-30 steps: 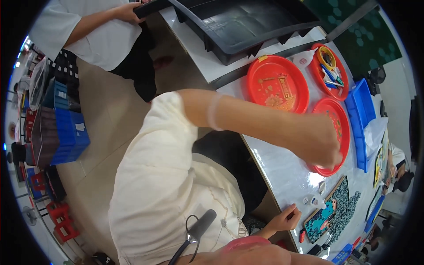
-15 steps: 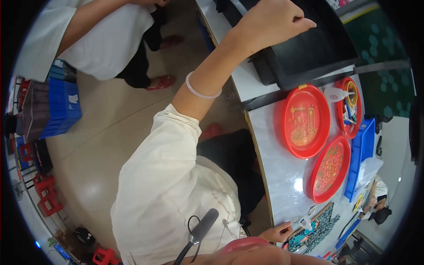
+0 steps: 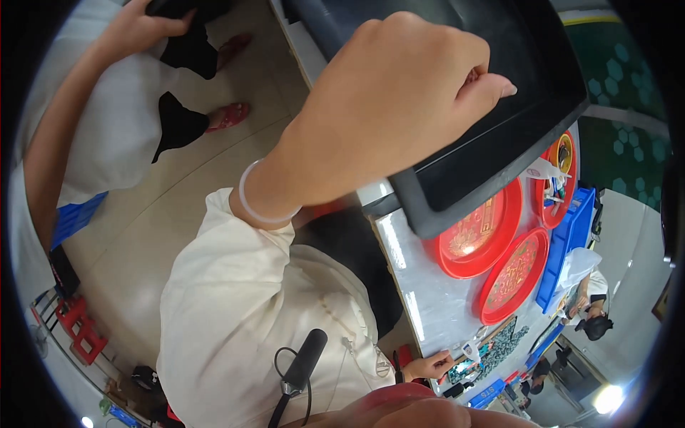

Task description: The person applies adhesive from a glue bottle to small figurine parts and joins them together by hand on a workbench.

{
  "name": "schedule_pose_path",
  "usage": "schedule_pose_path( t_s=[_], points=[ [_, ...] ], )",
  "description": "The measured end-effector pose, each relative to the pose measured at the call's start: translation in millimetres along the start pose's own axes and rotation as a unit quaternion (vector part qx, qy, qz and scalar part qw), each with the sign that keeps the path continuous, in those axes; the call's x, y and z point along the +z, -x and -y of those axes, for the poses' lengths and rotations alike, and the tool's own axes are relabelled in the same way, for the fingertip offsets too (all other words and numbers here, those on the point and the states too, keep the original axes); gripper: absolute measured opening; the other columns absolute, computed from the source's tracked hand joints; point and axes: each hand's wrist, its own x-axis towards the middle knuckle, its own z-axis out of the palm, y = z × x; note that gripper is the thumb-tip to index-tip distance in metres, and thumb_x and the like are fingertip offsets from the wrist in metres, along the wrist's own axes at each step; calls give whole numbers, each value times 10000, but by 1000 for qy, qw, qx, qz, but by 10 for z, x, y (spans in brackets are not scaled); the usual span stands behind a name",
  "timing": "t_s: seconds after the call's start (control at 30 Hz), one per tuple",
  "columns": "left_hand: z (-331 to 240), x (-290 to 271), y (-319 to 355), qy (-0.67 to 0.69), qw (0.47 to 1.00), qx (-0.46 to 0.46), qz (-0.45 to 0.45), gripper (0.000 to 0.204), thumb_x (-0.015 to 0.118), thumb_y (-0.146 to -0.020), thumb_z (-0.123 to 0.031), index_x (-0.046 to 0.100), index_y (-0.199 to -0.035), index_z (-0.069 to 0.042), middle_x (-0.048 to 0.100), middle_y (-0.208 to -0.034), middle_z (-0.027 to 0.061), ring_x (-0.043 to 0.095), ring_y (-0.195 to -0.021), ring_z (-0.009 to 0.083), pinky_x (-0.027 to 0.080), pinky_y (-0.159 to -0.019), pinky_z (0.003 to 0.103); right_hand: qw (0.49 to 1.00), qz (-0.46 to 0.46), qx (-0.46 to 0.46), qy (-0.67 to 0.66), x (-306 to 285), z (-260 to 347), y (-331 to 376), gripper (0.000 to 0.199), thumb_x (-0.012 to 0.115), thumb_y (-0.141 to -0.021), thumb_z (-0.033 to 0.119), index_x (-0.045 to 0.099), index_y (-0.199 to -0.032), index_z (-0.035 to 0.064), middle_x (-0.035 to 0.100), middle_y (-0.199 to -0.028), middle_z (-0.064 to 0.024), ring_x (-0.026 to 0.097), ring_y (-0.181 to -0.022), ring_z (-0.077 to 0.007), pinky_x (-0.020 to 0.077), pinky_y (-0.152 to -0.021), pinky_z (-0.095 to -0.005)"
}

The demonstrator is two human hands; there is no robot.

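Observation:
Large in the upper middle, my left hand (image 3: 399, 100) is closed in a fist, back of the hand upward, thumb tip poking out at the right. It lies in front of a big black tray (image 3: 492, 146). Whatever its curled fingers hold, if anything, is hidden, and I cannot tell whether it grips the tray. My right hand (image 3: 430, 365) is small at the lower right, by the table edge, fingers curled together. Beside it are a small white bottle (image 3: 471, 349) and a board with teal and dark pieces (image 3: 499, 349). The tray's near corner covers part of a red round tray (image 3: 514, 214).
Another red tray (image 3: 514, 278) with small pieces and a blue bin (image 3: 567, 242) stand on the table. Beyond lies a red dish (image 3: 567, 207) with a tape roll. A person in white (image 3: 107, 135) stands close at left; another (image 3: 596, 307) works at far right.
My left fist looks larger and nearer. The black tray also appears nearer and now overlaps the red tray. The view has shifted; the person at left appears closer, a hand on something dark.

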Motion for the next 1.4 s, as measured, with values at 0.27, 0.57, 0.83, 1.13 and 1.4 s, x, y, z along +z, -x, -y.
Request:
schedule_pose_path(
  t_s=[0.27, 0.57, 0.83, 1.13, 1.4],
  points=[
    [-20, -54, 100, 53, 998, -33, 28, 146, 608, -736, -147, 590, -707, -5, 448, -480, 8, 360, -433, 19, 250, -401, 168, 1000, -7, -4, 27, -2, 51, -25, 205, 499, -810, 125, 455, -678, -25, 400, -572, -66, 373, -521, -163, 331, -478, -277],
    [-16, -66, 94, 49, 997, -34, 52, 129, 594, -755, -146, 590, -758, -17, 469, -516, -12, 394, -457, 18, 275, -410, 166, 1000, -11, -4, 0, 10, 99, -33, 197, 491, -813, 123, 461, -688, -26, 410, -598, -80, 384, -544, -179, 334, -496, -283],
    [-35, -54, 58, 125, 990, 19, 67, 107, 584, -760, -119, 570, -794, -19, 538, -672, 5, 475, -617, 27, 366, -558, 146, 999, -29, -33, 16, 20, 84, -29, 190, 500, -806, 120, 478, -685, -24, 433, -566, -88, 395, -491, -191, 335, -448, -294],
    [-67, -32, 58, 180, 983, -10, 42, 186, 552, -795, -209, 576, -802, -25, 517, -638, -12, 422, -518, 7, 324, -458, 133, 999, -48, -22, 10, 6, 2, 9, 171, 516, -797, 114, 496, -700, -26, 469, -569, -116, 440, -481, -234, 368, -447, -311],
    [-118, -64, 33, 159, 976, -52, 141, 243, 516, -808, -257, 581, -719, -41, 428, -511, -45, 324, -390, -14, 220, -338, 132, 999, -48, -20, -13, 25, 20, -23, 132, 520, -775, 65, 500, -687, -32, 473, -568, -113, 446, -489, -222, 371, -459, -299]
  ],
)
